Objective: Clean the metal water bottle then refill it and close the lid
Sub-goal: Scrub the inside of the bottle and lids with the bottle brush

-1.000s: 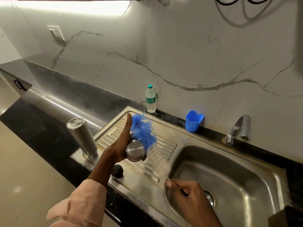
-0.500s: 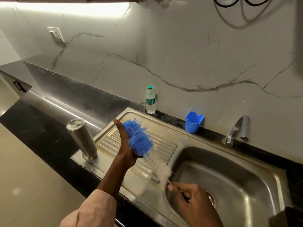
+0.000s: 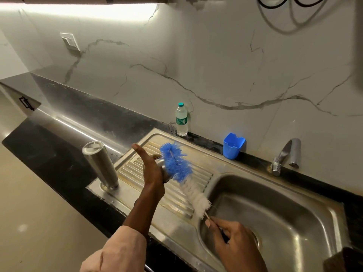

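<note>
Lid (image 3: 164,170) in left hand (image 3: 151,169), against brush (image 3: 176,163).

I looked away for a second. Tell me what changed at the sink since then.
The left hand turned the steel lid away, so its round face no longer shows. The brush slid along it; the right hand kept its grip on the handle. Metal bottle, plastic bottle and blue cup stayed put.

Blue-and-white brush (image 3: 179,169), blue cup (image 3: 233,146), white veined wall (image 3: 216,65)
</note>
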